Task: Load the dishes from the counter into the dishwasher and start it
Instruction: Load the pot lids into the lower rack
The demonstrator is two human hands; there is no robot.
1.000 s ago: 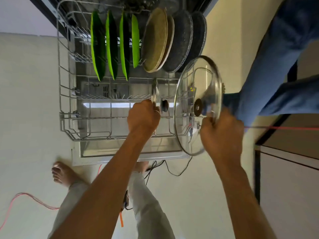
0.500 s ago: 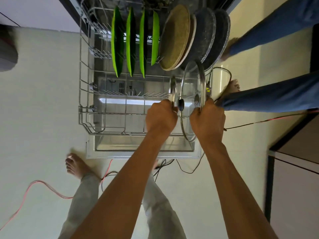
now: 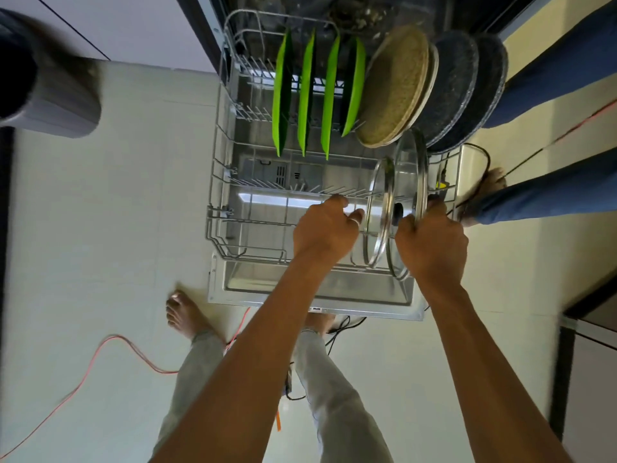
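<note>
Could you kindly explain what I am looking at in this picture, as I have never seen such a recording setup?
No machine here: a person wears a camera on the head, so this one view looks down over their own arms. Below is a dishwasher's pulled-out rack over its open door. In it stand four green plates, tan plates and dark speckled plates. Nearer, two glass lids stand on edge. The right hand has its grip on the larger glass lid. The left hand is beside the smaller glass lid, fingers curled; whether it touches anything is unclear. Another person's blue-clad legs stand at the picture's right edge.
</note>
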